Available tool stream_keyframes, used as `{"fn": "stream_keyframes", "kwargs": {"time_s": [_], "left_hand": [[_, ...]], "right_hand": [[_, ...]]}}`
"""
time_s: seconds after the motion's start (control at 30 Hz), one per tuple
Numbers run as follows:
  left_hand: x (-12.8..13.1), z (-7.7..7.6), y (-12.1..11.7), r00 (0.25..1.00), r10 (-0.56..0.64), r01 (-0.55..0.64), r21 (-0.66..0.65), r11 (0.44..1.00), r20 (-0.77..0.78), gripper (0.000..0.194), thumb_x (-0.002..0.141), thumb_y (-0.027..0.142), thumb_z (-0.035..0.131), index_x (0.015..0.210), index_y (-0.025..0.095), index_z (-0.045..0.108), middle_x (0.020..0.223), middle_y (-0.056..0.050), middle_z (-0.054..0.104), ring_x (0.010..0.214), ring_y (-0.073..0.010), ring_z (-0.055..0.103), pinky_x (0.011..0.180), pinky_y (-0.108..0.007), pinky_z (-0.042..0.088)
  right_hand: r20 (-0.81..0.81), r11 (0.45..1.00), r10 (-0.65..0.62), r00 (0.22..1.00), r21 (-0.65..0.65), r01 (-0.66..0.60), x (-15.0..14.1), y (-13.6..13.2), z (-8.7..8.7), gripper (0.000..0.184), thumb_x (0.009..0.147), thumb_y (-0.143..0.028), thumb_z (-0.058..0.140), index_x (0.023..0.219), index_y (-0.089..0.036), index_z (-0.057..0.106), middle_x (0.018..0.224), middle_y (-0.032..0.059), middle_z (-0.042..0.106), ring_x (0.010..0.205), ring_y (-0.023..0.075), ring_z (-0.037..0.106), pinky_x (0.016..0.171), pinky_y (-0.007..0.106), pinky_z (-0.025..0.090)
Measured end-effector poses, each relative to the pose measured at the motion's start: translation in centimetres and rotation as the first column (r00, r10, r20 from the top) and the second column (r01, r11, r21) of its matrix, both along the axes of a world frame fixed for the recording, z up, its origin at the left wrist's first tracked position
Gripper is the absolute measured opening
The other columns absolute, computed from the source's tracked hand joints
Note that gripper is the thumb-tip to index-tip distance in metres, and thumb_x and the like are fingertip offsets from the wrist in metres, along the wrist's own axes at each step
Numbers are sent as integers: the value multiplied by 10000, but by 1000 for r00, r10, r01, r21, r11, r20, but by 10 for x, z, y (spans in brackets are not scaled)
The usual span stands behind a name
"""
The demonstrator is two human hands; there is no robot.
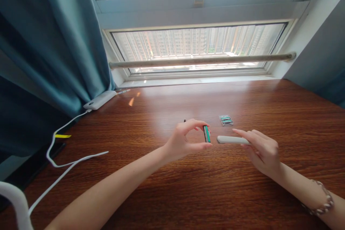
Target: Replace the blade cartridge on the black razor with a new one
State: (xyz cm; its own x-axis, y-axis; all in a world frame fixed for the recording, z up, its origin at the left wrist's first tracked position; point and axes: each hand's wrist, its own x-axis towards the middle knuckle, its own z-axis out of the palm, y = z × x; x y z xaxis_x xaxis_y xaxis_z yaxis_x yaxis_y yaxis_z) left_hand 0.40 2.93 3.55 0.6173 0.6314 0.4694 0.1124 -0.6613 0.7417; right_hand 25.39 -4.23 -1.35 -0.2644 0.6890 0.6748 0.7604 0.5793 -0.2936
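My left hand [185,138] pinches a razor blade cartridge [206,134] by its two ends, between thumb and fingers. The cartridge is black with a green strip and stands nearly upright. My right hand [262,151] holds a white razor handle [231,139], its tip pointing left at the cartridge with a small gap between them. Just beyond the handle lies a clear plastic holder [225,120] with more green and black cartridges in it. Behind my left hand a small dark thing [184,120] peeks out, mostly hidden.
Both hands are above a brown wooden table [172,194]. At the back left, a white power bank [101,100] with a white cable [63,165] rests by the blue curtain [59,36]. A yellow tag [63,136] is near the cable. A window and rail [199,60] stand behind.
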Motion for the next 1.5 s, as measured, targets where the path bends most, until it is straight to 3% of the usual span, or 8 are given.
{"fn": "stream_keyframes", "kwargs": {"time_s": [0.33,0.53,0.7,0.83,0.97,1.13,1.3,1.5], "left_hand": [[2,-5,0,983,-106,108,6,994,-147,336,637,283,681,935,153,595,893,-67,653,837,-165,586,797,-277,436],[3,-8,3,982,-89,73,-101,992,-164,396,641,316,689,982,144,585,920,-52,652,836,-147,578,797,-255,433],[3,-6,1,976,-119,95,-133,987,-181,404,635,299,693,987,132,589,922,-53,650,825,-148,570,794,-260,436],[5,-5,-3,966,-149,122,-138,983,-212,356,629,311,693,932,142,613,885,-52,653,821,-161,571,795,-281,433],[7,-8,-1,976,-156,117,-238,964,-151,351,637,276,691,952,143,607,902,-62,649,838,-166,583,804,-301,441],[8,-12,-1,977,-203,162,-411,897,-59,394,621,221,704,976,107,578,916,-98,643,840,-189,604,821,-341,461],[10,-18,-4,972,-222,219,-635,741,75,382,643,198,692,984,127,534,864,-88,662,772,-179,639,769,-346,494],[12,-16,-3,971,-190,235,-712,662,144,448,629,197,706,1027,135,511,727,-49,668,650,-167,642,683,-330,506]], "right_hand": [[168,998,36,985,-60,-26,-1,2,-1,337,855,-257,437,1173,-203,533,683,23,577,609,149,470,589,267,351],[74,999,-17,997,-30,19,3,3,-3,277,825,-211,483,1081,-187,586,664,21,576,577,135,453,566,260,343],[138,999,-35,990,-7,36,0,3,-2,243,803,-236,522,1022,-189,616,642,12,581,573,134,454,559,254,340],[126,992,-124,984,11,124,-1,3,-4,231,820,-235,502,1014,-196,621,660,14,597,591,133,483,573,247,349],[87,991,-132,987,39,129,3,5,-5,209,819,-245,499,964,-184,636,640,20,589,562,127,473,560,245,348],[178,990,-140,974,38,135,0,4,-3,221,814,-264,524,997,-200,631,661,13,604,600,135,489,584,245,348],[143,980,-197,970,35,194,-2,4,-3,241,841,-245,484,1037,-196,615,688,21,616,618,140,493,592,248,341],[161,978,-210,964,45,205,2,7,-5,204,834,-262,497,962,-196,641,662,17,620,609,135,504,585,239,343]]}}
